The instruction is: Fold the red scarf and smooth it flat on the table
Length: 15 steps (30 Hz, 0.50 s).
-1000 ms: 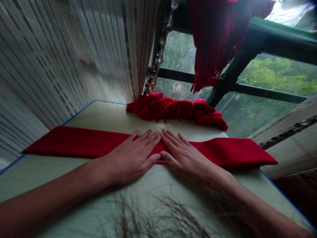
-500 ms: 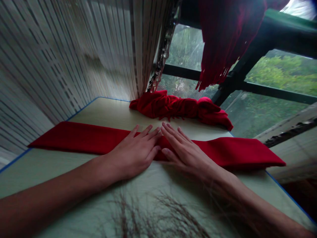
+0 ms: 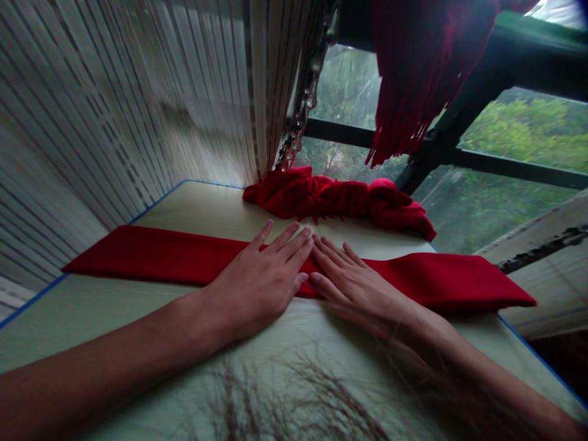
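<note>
Across the table point(image 3: 202, 205), left edge to right, lies the strip point(image 3: 169, 254): red, folded long and flat, with my two hands on its middle stretch. My left hand point(image 3: 264, 278) is palm down, fully flattened, fingers straight and slightly fanned. It has hold of nothing, just lies over the cloth. Its fingertips point(image 3: 265, 228) go past the strip's far side; the heel and wrist sit on the near side, above bare tabletop. Left thumb point(image 3: 299, 283) points inward, resting along the red.

My right hand point(image 3: 351, 275) mirrors it: palm down, flattened, fingers extended and held closer together, angled toward the left ones. Nothing gripped there either. Right thumb point(image 3: 321, 283) stretches toward the left thumb, small gap between. Index fingers come together at the centre; can't tell whether the tips touch. How hard either palm presses, can't tell. Palms themselves hidden.

The strip's right end sticks out past the table's blue edging point(image 3: 542, 358); its left end reaches the edging on that side. Behind my hands, well apart from them, a crumpled red heap point(image 3: 340, 199) sits at the far edge, under the window. Fringed red scarf point(image 3: 413, 79) hangs above it. Striped curtain point(image 3: 151, 92) along the left.
</note>
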Each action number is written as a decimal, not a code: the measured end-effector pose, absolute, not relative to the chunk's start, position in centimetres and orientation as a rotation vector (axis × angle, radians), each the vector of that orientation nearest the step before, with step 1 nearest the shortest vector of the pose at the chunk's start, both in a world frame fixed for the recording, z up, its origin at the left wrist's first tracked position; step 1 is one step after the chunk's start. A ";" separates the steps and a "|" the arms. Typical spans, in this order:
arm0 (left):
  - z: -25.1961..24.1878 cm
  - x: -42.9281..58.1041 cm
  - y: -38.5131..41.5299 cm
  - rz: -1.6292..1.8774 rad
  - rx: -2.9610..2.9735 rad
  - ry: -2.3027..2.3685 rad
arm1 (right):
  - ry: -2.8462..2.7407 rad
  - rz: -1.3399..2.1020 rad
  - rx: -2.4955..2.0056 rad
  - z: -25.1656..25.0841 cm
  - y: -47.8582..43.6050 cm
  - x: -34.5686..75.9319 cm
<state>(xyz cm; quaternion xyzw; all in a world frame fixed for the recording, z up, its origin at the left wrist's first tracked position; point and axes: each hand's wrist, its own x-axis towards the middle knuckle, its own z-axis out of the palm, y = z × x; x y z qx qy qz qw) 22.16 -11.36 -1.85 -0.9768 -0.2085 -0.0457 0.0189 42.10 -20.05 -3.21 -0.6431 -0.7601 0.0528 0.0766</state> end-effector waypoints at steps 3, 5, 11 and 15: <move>-1.8 22.2 -11.5 -0.021 -3.104 -0.703 | -2.282 0.163 -1.947 -3.1 -20.1 42.1; -1.8 22.2 -11.5 0.049 -3.133 -0.766 | -2.284 0.188 -1.946 -3.1 -20.1 42.2; -1.8 22.1 -11.4 0.078 -3.153 -0.790 | -2.203 0.165 -2.021 -3.3 -20.1 43.0; -2.0 22.1 -11.3 0.035 -3.163 -0.771 | -2.204 0.052 -1.925 -3.3 -20.1 42.6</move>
